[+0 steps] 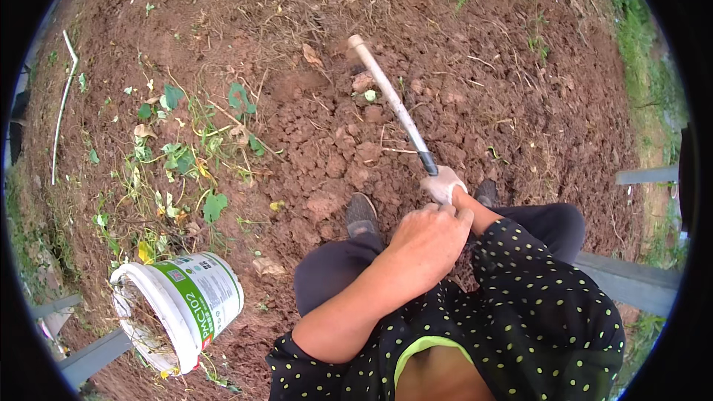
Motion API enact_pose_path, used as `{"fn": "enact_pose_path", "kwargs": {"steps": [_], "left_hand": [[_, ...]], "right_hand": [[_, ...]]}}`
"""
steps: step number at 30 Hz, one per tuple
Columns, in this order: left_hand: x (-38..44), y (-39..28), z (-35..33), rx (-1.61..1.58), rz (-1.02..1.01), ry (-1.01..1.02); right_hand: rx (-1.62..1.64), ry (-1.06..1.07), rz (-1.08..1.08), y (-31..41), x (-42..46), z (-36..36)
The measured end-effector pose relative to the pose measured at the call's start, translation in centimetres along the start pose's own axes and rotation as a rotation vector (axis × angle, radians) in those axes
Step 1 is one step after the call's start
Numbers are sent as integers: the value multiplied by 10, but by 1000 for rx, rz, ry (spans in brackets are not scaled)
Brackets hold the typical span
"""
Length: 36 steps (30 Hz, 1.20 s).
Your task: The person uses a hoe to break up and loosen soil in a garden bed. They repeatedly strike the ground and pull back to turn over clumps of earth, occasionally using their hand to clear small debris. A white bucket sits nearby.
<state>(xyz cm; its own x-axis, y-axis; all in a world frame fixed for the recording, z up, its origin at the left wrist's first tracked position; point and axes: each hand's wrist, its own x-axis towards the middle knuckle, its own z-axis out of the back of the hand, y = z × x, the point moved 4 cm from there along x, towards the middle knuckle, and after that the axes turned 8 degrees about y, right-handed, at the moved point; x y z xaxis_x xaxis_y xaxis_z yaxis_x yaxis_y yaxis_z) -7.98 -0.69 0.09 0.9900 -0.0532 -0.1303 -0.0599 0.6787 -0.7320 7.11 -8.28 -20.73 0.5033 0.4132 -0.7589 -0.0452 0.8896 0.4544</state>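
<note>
My right hand (444, 184), in a pale glove, is closed around the dark-wrapped lower part of a wooden tool handle (394, 101). The handle slants up and left over loose reddish-brown soil (334, 145). At its far end a dark, blurred part shows below the wood; I cannot tell its shape. My bare left hand (429, 239) lies across in front of my right wrist, fingers curled at the glove's cuff. Whether they pinch the cuff is hidden.
On the left, a white plastic bucket (220, 284) lies tipped, with dry plant stems inside. Uprooted leafy vines (184, 159) spread above it. A thin white rod (62, 106) lies far left. Grey metal bars (629, 284) show low on both sides. My shoes (361, 214) stand on the soil.
</note>
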Motion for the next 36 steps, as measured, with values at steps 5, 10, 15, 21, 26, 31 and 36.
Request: {"fn": "enact_pose_path", "kwargs": {"steps": [5, 10, 15, 21, 26, 31, 36], "left_hand": [[6, -10, -7, 10, -89, -18], [4, -6, -2, -1, -58, 0], [6, -9, 0, 25, -43, 51], [12, -1, -1, 18, 36, 56], [7, -1, -1, 14, 40, 61], [15, -11, -10, 23, -61, 66], [14, -12, -7, 11, -64, 81]], "right_hand": [[38, -47, 79, 23, -50, 58], [54, -254, 448, 128, -75, 107], [244, -311, 564, 211, -35, 98], [-99, 41, -5, 64, 84, 1], [232, 88, 17, 17, 0, 2], [106, -55, 180, 33, -52, 61], [199, -223, 640, 157, -111, 119]]}}
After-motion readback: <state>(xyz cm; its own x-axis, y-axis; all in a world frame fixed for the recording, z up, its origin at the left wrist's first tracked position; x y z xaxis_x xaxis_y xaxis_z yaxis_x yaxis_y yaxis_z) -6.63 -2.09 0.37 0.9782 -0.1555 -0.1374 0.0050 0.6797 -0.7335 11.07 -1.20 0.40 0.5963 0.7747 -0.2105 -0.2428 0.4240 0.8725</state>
